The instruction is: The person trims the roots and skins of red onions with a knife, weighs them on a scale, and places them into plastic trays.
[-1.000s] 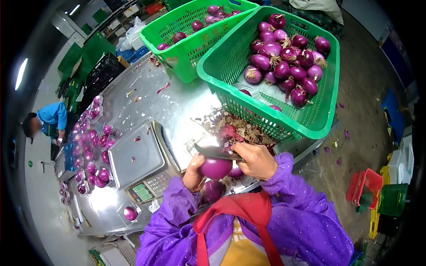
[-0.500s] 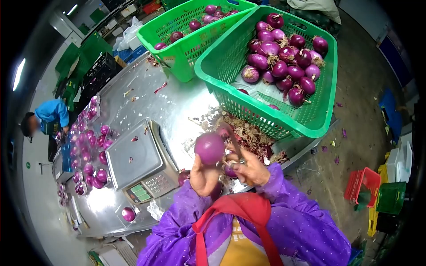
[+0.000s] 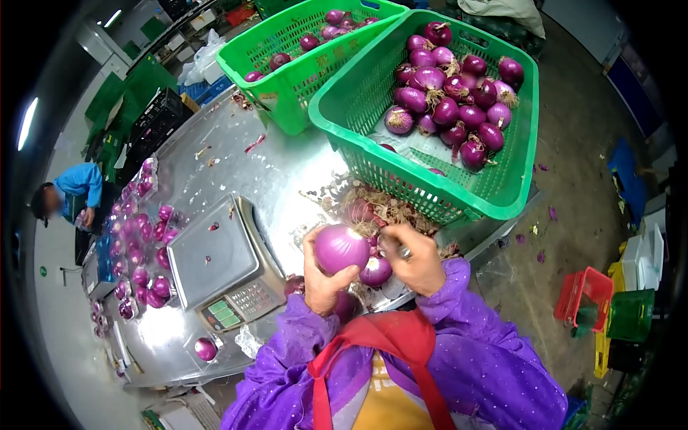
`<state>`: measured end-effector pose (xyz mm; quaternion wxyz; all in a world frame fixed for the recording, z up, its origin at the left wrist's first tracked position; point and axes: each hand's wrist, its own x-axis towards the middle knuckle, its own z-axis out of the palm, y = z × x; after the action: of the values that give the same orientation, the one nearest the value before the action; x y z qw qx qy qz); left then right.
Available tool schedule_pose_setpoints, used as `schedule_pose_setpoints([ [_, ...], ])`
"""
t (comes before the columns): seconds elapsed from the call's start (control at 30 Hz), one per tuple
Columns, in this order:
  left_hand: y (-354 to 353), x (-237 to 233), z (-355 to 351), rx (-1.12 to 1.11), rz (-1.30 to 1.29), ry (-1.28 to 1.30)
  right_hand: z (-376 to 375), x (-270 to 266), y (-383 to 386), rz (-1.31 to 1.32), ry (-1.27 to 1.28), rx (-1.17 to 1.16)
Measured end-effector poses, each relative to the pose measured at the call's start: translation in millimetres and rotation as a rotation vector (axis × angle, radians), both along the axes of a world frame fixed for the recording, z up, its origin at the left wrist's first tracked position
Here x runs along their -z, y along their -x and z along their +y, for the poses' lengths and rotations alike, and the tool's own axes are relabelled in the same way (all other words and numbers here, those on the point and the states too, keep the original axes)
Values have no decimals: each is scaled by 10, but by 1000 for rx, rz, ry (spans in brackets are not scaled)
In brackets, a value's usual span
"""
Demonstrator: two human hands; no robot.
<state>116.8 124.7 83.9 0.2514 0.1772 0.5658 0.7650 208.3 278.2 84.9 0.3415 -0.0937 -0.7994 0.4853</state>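
Observation:
A large purple onion [image 3: 340, 249] rests in my left hand [image 3: 319, 281], its pale end facing right. Close to that end is my right hand [image 3: 417, 259], fingers curled round a tool with a rounded metal end; the rest of it is blurred. Another onion [image 3: 375, 271] lies under and between the hands. Beyond them, dry roots and skins [image 3: 390, 209] are heaped on the metal table [image 3: 279, 161].
A green basket [image 3: 423, 172] of onions stands at the table's far right, a second green basket [image 3: 283, 97] behind it. A scale [image 3: 215, 251] is left of my hands. Packed onions [image 3: 140, 244] lie farther left, near a person in blue [image 3: 79, 188].
My left hand has turned the onion so its pale end shows. My right hand has turned over, its back now upward. The person in blue has drawn an arm in.

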Motion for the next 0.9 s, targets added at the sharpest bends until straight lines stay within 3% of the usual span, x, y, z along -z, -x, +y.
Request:
schedule_pose_setpoints([
  [0.1, 16, -41, 37, 7, 22, 46, -24, 30, -76, -255, -177, -60],
  [0.4, -16, -53, 10, 73, 274, 79, -10, -37, -66, -280, -246, -16],
  [0.53, -65, 62, -117, 28, 453, 72, 212, 1078, -517, -629, -132, 162],
  [0.67, -71, 31, -197, -17, 174, 40, 209, 1070, -597, -625, -56, 183],
  [0.7, -79, 102, -299, -53, 166, 110, 215, 1067, -529, -570, -42, 132],
  [0.77, -11, 414, -660, -198, 390, 292, 159, 875, -350, -555, 173, 19],
  [0.8, -13, 353, -869, -303, 318, 277, 107, 818, -278, -537, 165, -34],
  [0.83, -8, 289, -1100, -396, 244, 251, 85, 847, -247, -528, 164, -75],
  [0.87, 33, 367, -1434, -549, 422, 420, 158, 1079, -274, -527, 143, -130],
  [0.9, 19, 336, -1742, -726, 389, 494, 169, 1264, -231, -525, 128, -163],
])
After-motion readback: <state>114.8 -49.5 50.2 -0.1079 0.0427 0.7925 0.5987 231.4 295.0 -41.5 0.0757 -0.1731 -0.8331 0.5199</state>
